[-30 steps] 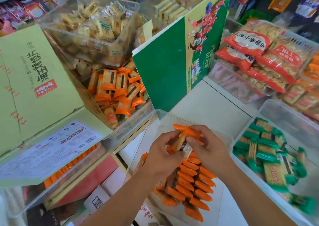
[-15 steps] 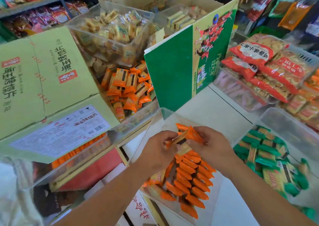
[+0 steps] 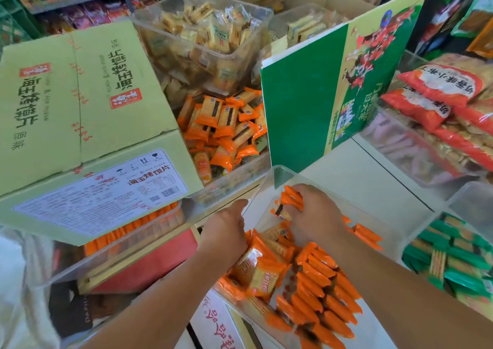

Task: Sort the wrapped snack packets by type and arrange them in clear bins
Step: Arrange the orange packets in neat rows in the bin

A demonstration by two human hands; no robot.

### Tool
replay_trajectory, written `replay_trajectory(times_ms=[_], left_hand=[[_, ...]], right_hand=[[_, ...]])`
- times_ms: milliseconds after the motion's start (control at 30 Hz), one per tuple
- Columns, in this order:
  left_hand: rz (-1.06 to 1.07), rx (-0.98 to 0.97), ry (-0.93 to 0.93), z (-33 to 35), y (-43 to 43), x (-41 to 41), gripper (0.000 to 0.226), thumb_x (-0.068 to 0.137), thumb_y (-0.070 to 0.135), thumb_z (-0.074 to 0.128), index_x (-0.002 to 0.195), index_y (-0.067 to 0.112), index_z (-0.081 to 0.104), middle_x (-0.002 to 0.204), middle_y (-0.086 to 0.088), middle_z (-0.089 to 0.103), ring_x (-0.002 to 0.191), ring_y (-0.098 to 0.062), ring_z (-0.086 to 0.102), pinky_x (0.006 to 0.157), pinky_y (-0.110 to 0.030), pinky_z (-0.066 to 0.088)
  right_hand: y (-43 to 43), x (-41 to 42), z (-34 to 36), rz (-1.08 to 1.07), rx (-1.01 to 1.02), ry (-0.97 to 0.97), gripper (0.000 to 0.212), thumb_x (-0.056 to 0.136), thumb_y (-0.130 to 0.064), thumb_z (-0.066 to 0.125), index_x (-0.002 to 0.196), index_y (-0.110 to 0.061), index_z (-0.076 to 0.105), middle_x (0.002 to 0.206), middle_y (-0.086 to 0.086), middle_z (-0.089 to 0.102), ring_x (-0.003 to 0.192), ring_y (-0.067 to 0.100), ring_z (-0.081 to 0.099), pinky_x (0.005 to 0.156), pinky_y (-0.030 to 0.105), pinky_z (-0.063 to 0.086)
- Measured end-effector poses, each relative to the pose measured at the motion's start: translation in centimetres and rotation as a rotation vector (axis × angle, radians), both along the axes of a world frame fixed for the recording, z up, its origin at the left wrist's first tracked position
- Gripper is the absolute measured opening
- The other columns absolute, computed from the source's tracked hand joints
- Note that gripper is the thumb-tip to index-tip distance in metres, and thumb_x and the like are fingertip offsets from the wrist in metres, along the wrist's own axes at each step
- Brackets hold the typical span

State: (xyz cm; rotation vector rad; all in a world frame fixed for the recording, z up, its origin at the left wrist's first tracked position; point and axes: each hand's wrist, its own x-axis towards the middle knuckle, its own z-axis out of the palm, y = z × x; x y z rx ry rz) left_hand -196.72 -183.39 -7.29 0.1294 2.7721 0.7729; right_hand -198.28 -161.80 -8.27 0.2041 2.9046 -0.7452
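Our R hand (image 3: pixel 316 216) grips orange packets (image 3: pixel 292 200) at clear bin (image 3: pixel 276 171) far end, row running toward us; L hand (image 3: pixel 226 231) unclear.

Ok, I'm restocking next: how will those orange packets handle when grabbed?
Probably light and stiffish: the orange packets stand on edge in rows. Likely slippery, given glossy wrappers; the crackers visible inside may snap if squeezed.

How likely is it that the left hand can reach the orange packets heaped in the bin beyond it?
Probably yes: the left hand sits just before that open-topped bin, and nothing covers the orange packets; the pale green box lies to their left.
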Motion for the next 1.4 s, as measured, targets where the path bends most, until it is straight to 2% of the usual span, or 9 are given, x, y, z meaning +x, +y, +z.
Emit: replay_trajectory(times_ms=[133,267,367,467,567,767,1000,1267,1400], left_hand=[[-0.044,-0.026,-0.032,-0.2,0.2,-1.3,0.061,0.097,0.004,0.049,0.152,0.028,0.044,0.093,-0.001,0.074,0.086,-0.022,0.069,0.078,-0.043,0.06],[-0.052,-0.033,-0.059,-0.1,-0.5,-1.2,0.062,0.102,0.012,0.052,0.156,0.037,0.034,0.129,0.012,0.067,0.111,-0.011,0.066,0.09,-0.019,0.05],[-0.109,-0.048,-0.092,-0.3,-0.8,-0.2,0.073,0.102,0.015,0.053,0.161,0.039,0.017,0.138,0.012,0.06,0.116,-0.012,0.062,0.094,-0.028,0.055],[-0.125,-0.044,0.121,-0.2,-0.2,1.2,0.065,0.096,0.014,0.063,0.155,0.021,0.039,0.148,-0.002,0.051,0.133,-0.026,0.05,0.105,-0.037,0.047],[-0.224,-0.029,0.387,-0.4,0.3,2.4,0.046,0.085,0.009,0.075,0.129,0.014,0.066,0.135,-0.006,0.061,0.12,-0.029,0.059,0.093,-0.039,0.054],[-0.306,-0.055,0.055,-0.5,0.0,4.2,0.038,0.101,0.031,0.057,0.138,0.023,0.06,0.14,0.007,0.056,0.131,-0.018,0.054,0.098,-0.027,0.05],[-0.487,-0.219,-0.098,-0.5,4.6,-0.9,0.034,0.101,0.035,0.054,0.127,0.015,0.063,0.137,-0.002,0.055,0.131,-0.025,0.051,0.1,-0.039,0.051],[-0.572,-0.354,-0.501,-2.9,7.9,-5.2,0.079,0.076,0.061,0.077,0.142,0.027,0.05,0.129,0.0,0.064,0.119,-0.028,0.062,0.097,-0.04,0.055],[-0.625,-0.386,-0.556,-3.3,8.4,-6.1,0.11,0.061,0.072,0.084,0.152,0.029,0.04,0.146,0.002,0.054,0.131,-0.028,0.055,0.106,-0.044,0.05]], right_hand=[[-0.8,-1.2,-1.6,-0.008,0.006,0.091,0.038,0.096,-0.046,0.064,0.129,-0.027,0.059,0.117,-0.004,0.067,0.108,0.02,0.062,0.087,0.036,0.055],[-0.9,-1.1,-2.0,0.17,0.31,0.192,0.04,0.097,-0.053,0.056,0.13,-0.03,0.058,0.114,-0.008,0.07,0.102,0.019,0.062,0.077,0.034,0.051],[-0.2,-1.3,-1.5,0.204,0.377,0.092,0.043,0.101,-0.056,0.047,0.137,-0.033,0.044,0.118,-0.009,0.065,0.102,0.019,0.067,0.072,0.031,0.05],[-0.1,-1.4,-1.3,0.231,0.449,0.093,0.046,0.1,-0.051,0.053,0.136,-0.027,0.037,0.123,-0.004,0.052,0.096,0.019,0.068,0.063,0.03,0.049],[0.1,-1.4,-0.7,0.217,0.475,0.096,0.041,0.097,-0.042,0.063,0.126,-0.024,0.04,0.119,0.001,0.05,0.088,0.021,0.069,0.06,0.03,0.048],[1.4,-1.4,-0.8,0.149,0.409,0.076,0.028,0.102,-0.05,0.049,0.111,-0.028,0.064,0.092,-0.004,0.069,0.084,0.019,0.069,0.065,0.028,0.051],[3.2,1.8,-0.8,-0.049,-0.027,0.21,0.014,0.096,-0.037,0.065,0.102,-0.027,0.073,0.09,-0.01,0.074,0.083,0.015,0.069,0.068,0.034,0.058],[5.4,6.2,-1.6,0.067,-0.151,0.228,0.017,0.091,-0.023,0.073,0.108,-0.023,0.076,0.108,-0.01,0.073,0.103,0.011,0.066,0.085,0.028,0.055],[5.4,6.5,-1.9,0.099,-0.134,0.231,0.014,0.092,-0.023,0.072,0.105,-0.026,0.074,0.106,-0.013,0.069,0.103,0.006,0.06,0.085,0.011,0.043]])
